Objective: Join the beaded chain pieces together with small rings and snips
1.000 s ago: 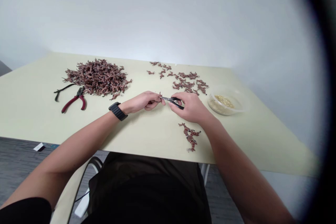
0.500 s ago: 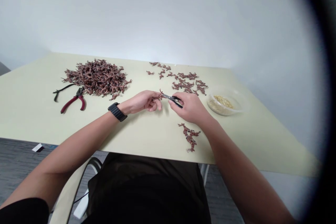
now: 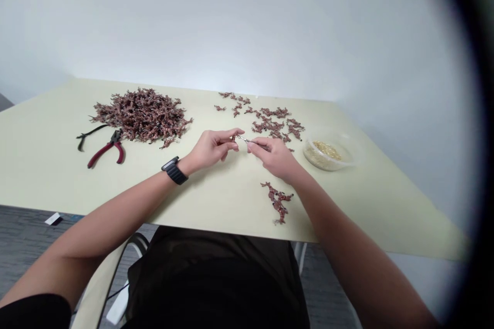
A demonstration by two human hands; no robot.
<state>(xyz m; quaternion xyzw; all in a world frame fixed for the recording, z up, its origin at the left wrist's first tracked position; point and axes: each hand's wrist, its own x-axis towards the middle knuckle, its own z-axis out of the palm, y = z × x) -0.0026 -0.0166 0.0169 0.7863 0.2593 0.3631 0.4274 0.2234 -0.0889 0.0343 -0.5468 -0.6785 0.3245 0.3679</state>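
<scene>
1. Brown figures point(image 3: 142, 113) lie across the pale yellow table point(image 3: 193, 195); one more is in hand above it.
2. Heap point(image 3: 142, 124): dense and tangled, left of centre, toward the far side.
3. Far group point(image 3: 272, 126): separate figures, loosely spread, beyond the right hand; some touch or overlap.
4. Clear plastic bowl point(image 3: 317, 161): on the table, to the right of the right hand.
5. Right hand point(image 3: 277, 157): raised over mid-table, fingers closed around slim pliers point(image 3: 244, 139).
6. Left hand point(image 3: 211, 149): facing the right, thumb and index finger either side of a small brown figure point(image 3: 233, 138); grip detail partly hidden.
7. Red-handled pliers point(image 3: 100, 155): lying just in front of the heap, handles spread.
8. Near group point(image 3: 278, 204): a few figures bunched together, close to the near edge.
9. Dark curved tool point(image 3: 91, 131): beside the red-handled pliers, farther left.
10. Black watch point(image 3: 176, 170): on the left wrist.
11. Slim pliers: metal tips reach the small brown figure between the hands; cannot tell whether the tips grip it.
12. Small brown figure: mostly covered by left fingers.
13. Gold-coloured pieces point(image 3: 327, 150): many, loose in the bowl.
</scene>
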